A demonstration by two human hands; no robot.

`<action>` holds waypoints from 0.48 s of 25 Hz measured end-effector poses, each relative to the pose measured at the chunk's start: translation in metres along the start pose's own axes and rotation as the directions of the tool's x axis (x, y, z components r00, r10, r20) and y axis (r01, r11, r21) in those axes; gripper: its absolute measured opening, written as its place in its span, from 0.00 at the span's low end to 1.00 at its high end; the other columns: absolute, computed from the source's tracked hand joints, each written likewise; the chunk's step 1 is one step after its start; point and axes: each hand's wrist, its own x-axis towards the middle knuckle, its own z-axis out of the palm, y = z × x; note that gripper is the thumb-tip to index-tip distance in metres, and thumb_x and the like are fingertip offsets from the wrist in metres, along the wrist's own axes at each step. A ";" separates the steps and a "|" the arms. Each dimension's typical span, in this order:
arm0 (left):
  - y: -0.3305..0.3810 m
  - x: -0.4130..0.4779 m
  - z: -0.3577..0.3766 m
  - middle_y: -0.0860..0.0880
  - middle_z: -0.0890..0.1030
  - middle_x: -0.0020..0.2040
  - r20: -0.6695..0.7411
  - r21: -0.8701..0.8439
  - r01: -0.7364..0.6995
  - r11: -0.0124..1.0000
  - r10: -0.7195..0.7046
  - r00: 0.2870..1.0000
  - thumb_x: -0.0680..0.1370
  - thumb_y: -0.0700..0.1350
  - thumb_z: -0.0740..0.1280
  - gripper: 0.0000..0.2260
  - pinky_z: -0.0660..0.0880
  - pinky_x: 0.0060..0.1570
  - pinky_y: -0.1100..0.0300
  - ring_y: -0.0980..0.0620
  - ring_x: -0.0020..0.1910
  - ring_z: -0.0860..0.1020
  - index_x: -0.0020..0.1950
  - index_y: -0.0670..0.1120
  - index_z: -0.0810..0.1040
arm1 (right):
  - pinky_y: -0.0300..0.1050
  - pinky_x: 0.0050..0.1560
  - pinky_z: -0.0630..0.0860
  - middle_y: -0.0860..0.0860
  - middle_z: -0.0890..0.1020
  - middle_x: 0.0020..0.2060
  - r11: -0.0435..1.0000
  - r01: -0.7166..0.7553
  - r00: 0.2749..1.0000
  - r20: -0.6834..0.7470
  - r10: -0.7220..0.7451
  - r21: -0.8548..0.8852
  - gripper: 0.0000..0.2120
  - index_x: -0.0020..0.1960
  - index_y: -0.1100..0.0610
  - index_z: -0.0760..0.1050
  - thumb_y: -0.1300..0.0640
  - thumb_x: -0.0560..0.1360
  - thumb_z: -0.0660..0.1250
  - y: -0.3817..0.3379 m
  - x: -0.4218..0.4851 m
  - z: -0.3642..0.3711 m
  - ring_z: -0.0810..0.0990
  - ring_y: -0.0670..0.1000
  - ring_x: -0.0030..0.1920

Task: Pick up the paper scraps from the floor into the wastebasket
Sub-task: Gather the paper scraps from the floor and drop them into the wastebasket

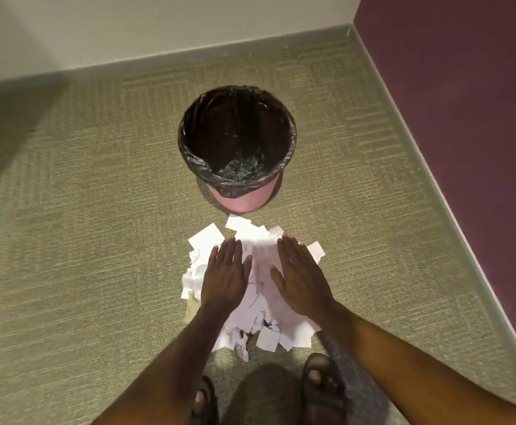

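Head view.
- Left hand (226,273): fingers straight, close together, palm down, holding nothing.
- Right hand (300,279): the same.
- Paper scraps (261,259): heap on the carpet (97,240), under and between both hands, reaching past the fingertips; contact cannot be told.
- Wastebasket (242,200): black-lined, upright, just beyond the heap.

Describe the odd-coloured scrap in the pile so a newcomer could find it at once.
Start at the pink wastebasket on the carpet; the pile of white paper scraps lies on its near side. At the pile's left edge, beside the wrist of the left hand, sits one tan scrap, the only piece not white.
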 end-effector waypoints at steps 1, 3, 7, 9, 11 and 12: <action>-0.007 0.006 0.017 0.37 0.77 0.65 -0.011 -0.001 -0.003 1.000 0.003 1.000 0.82 0.51 0.49 0.25 0.70 0.66 0.43 0.40 0.67 0.74 0.67 0.36 0.74 | 0.58 0.69 0.70 0.65 0.71 0.70 1.000 0.001 1.000 0.017 0.000 -0.029 0.29 0.72 0.68 0.67 0.48 0.81 0.50 0.005 0.006 0.017 0.71 0.62 0.71; -0.019 0.017 0.041 0.37 0.78 0.64 0.037 -0.023 -0.016 1.000 0.017 0.999 0.81 0.51 0.52 0.24 0.71 0.64 0.43 0.39 0.65 0.76 0.66 0.36 0.75 | 0.58 0.70 0.69 0.65 0.71 0.70 0.999 -0.013 0.998 0.069 0.015 -0.032 0.30 0.73 0.69 0.65 0.47 0.81 0.51 0.013 0.017 0.041 0.70 0.62 0.72; -0.041 0.044 0.083 0.34 0.78 0.63 0.143 -0.010 -0.063 0.998 0.064 0.988 0.78 0.52 0.54 0.26 0.75 0.60 0.43 0.37 0.62 0.77 0.65 0.34 0.75 | 0.57 0.61 0.76 0.65 0.78 0.63 0.990 0.006 0.978 0.209 0.023 -0.138 0.31 0.70 0.69 0.69 0.45 0.80 0.51 0.028 0.040 0.075 0.78 0.62 0.63; -0.051 0.059 0.095 0.35 0.77 0.65 0.192 -0.027 -0.079 0.997 0.083 0.978 0.76 0.55 0.56 0.28 0.76 0.59 0.44 0.37 0.63 0.76 0.66 0.36 0.74 | 0.55 0.51 0.80 0.63 0.81 0.56 0.983 0.026 0.968 0.249 0.021 -0.183 0.32 0.67 0.68 0.71 0.43 0.79 0.52 0.035 0.050 0.085 0.82 0.60 0.53; -0.058 0.069 0.102 0.38 0.77 0.65 0.213 -0.021 -0.083 0.996 0.085 0.973 0.74 0.59 0.59 0.29 0.78 0.53 0.46 0.38 0.61 0.77 0.67 0.40 0.72 | 0.51 0.42 0.80 0.61 0.83 0.52 0.986 -0.007 0.958 0.282 0.054 -0.164 0.34 0.66 0.67 0.73 0.40 0.76 0.52 0.040 0.064 0.097 0.83 0.59 0.45; -0.062 0.069 0.106 0.39 0.77 0.65 0.204 -0.007 -0.090 0.996 0.089 0.975 0.73 0.63 0.59 0.30 0.79 0.50 0.47 0.38 0.60 0.78 0.66 0.42 0.71 | 0.51 0.41 0.80 0.60 0.82 0.51 0.989 -0.034 0.952 0.298 0.075 -0.143 0.36 0.67 0.67 0.72 0.38 0.76 0.51 0.042 0.070 0.103 0.83 0.58 0.45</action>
